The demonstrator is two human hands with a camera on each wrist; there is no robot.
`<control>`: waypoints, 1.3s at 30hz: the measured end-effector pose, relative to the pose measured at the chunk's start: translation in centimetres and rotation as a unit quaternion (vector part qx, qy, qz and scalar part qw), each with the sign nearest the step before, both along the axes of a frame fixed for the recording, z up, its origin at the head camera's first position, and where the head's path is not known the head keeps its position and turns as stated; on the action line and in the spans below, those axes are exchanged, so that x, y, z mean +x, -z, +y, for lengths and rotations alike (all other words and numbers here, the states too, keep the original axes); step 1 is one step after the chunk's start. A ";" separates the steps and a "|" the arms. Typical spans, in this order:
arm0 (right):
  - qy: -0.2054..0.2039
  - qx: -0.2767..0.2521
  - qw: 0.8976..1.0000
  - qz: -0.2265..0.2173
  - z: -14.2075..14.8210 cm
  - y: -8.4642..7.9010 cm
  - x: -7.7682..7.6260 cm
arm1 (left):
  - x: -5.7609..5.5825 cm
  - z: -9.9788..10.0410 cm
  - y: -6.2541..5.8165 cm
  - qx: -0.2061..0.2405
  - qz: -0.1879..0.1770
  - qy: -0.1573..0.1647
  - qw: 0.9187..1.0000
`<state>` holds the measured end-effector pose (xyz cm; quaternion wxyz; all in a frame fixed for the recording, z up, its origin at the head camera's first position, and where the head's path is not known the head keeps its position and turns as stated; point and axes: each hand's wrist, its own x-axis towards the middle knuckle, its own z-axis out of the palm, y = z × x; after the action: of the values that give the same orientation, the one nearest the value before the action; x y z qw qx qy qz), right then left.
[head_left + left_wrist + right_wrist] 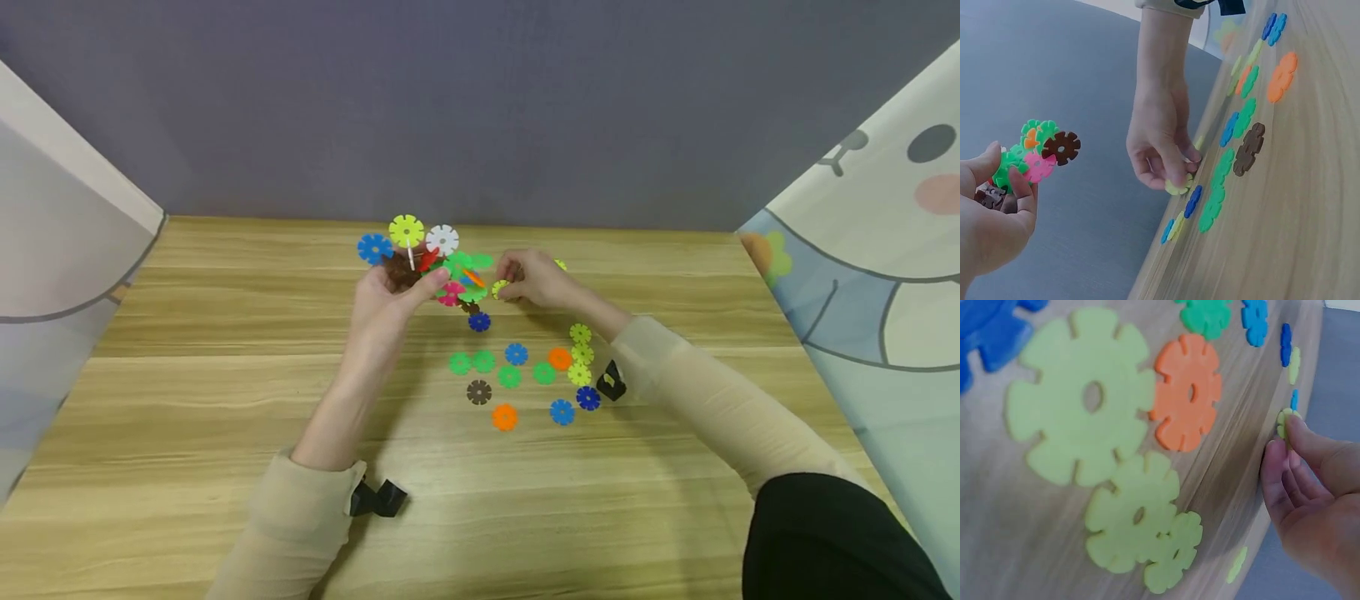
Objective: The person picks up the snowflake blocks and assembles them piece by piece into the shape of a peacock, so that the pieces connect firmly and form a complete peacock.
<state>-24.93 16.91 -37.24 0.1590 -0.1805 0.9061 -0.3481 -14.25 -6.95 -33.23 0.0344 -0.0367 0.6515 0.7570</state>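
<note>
My left hand holds a cluster of interlocked snowflake building discs above the far part of the table. Green, brown, red, orange and pink discs make up the cluster, along with a white disc and others in yellow and blue on its left. Between thumb and fingers, my right hand pinches a yellow-green disc, apart from the cluster and low over the tabletop. In the left wrist view, a pink disc and a brown disc stick out past the left fingers; the palm hides part of the cluster.
Loose discs lie flat on the wooden table, among them a brown disc, an orange disc and several green ones. Yellow-green discs line up near my right sleeve. A grey panel stands behind the table's far edge.
</note>
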 end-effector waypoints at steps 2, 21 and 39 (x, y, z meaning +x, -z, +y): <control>0.004 -0.020 1.000 0.013 0.4 0.0 0.2 | 0.1 0.1 0.0 -0.005 -0.003 0.003 1.000; 0.120 -0.328 0.937 -0.006 3.5 -4.4 6.5 | 0.6 0.4 0.2 -0.063 -0.001 0.054 0.997; 0.085 -0.230 0.960 0.133 2.1 -5.3 9.6 | 1.1 1.0 0.2 -0.141 0.033 0.112 0.983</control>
<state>-15.28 18.98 -31.90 -0.0385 -0.1790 0.8267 -0.5320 -13.18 -5.94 -33.38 0.0925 0.0571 0.7521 0.6500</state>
